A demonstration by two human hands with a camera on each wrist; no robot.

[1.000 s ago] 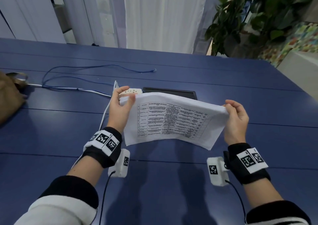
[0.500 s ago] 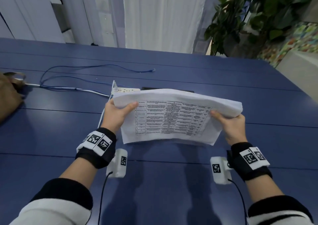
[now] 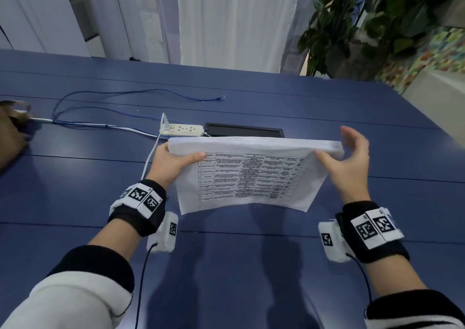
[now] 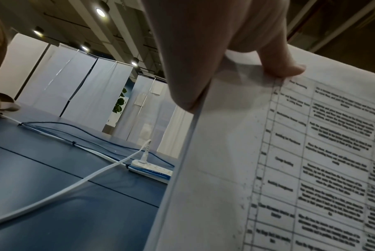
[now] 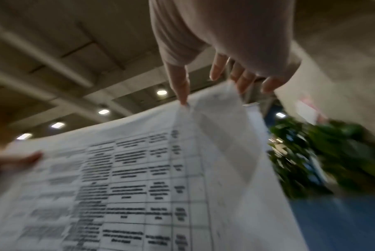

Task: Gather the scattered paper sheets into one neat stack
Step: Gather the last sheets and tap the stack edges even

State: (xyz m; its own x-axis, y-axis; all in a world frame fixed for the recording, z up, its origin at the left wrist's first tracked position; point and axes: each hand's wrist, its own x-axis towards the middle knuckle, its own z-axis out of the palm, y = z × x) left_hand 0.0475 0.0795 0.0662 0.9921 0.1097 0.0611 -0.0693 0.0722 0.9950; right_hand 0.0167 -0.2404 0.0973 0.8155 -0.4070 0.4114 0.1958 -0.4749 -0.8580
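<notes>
A stack of white paper sheets [image 3: 251, 175] with a printed table on top hangs tilted in the air above the blue table [image 3: 226, 265], its far edge raised. My left hand [image 3: 173, 163] grips the stack's left edge, thumb [image 4: 283, 68] pressed on the printed face [image 4: 289, 169], the other fingers hidden behind. At the stack's right edge my right hand [image 3: 352, 157] is spread, fingers straight and apart. Its thumb [image 5: 180, 88] touches the upper right corner of the paper [image 5: 139, 186]. No loose sheets lie on the table in view.
A white power strip [image 3: 182, 130] and a black cable hatch [image 3: 244, 130] lie just beyond the stack. White and blue cables [image 3: 125, 94] run left to a brown bag [image 3: 10, 132]. A leafy plant [image 3: 377, 21] stands past the table's far right corner.
My right hand has let go of the stack's right edge and spread its fingers; only the thumb stays on the paper. The left hand keeps its grip, and the stack's top edge has levelled.
</notes>
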